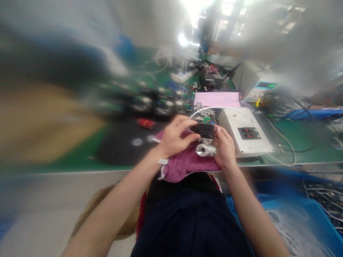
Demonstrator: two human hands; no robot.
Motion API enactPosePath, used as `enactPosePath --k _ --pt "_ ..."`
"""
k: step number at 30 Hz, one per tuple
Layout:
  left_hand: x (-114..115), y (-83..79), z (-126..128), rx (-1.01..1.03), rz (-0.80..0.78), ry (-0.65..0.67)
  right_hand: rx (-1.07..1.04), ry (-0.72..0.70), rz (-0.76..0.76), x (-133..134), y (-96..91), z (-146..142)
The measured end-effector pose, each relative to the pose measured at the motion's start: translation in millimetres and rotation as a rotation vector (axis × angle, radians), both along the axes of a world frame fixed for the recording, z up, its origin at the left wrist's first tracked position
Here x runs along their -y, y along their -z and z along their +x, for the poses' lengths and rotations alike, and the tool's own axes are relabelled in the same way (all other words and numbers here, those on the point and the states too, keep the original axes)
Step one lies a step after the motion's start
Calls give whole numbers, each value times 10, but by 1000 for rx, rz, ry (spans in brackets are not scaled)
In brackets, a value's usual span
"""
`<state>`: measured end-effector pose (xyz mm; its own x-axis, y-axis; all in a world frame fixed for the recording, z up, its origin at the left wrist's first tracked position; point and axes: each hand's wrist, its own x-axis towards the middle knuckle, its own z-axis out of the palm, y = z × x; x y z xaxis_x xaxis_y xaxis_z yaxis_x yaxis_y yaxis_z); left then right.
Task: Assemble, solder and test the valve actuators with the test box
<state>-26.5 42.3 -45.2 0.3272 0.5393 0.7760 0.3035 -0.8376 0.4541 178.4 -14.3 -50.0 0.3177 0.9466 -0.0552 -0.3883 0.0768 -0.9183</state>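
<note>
Holding a small device (205,139) between them at the centre of the frame, both hands meet just above a purple cloth (184,162) that lies over the near edge of the green bench (308,142). The device has a black boxy top and a shiny metal valve body below it, its round silver end facing the camera. The left hand (175,137) comes in from the lower left and curls over the black top, fingers (187,123) closed on its upper left side. The right hand (225,150) comes in from the lower right and wraps the device's right side, thumb near the metal part; its grip is closed on the device too.

Just right of the hands sits a white box (245,134) with two dark switches on its face, and a white cable loops from behind it. Above the hands, at mid-frame, lies a pink sheet (217,99), with small green circuit boards (206,119) and metal parts just before it. A red cylinder (146,123) lies on a dark mat (120,146) to the left of the hands. A meter with a green display (265,85) stands at the upper right. Blue bins (302,217) with wires fill the lower right. The left of the frame is blurred beyond telling.
</note>
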Motion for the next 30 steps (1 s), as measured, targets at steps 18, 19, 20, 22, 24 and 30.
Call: enactPosePath --k 18,19,20,22,24,30 --pt "-4 -4 -6 16 -68 17 862 214 218 375 -669 427" --pt "-7 2 -8 16 -65 9 938 257 235 325 -773 620" --pt "-10 5 -7 17 -58 2 993 342 263 239 -859 833" --pt "-15 5 -3 21 -47 -2 1082 424 285 -8 -955 1264" --pt "-15 -1 4 26 -40 2 1223 319 232 -274 -952 1614" --pt "-7 4 4 23 -62 7 1301 -49 160 -666 -750 1844"
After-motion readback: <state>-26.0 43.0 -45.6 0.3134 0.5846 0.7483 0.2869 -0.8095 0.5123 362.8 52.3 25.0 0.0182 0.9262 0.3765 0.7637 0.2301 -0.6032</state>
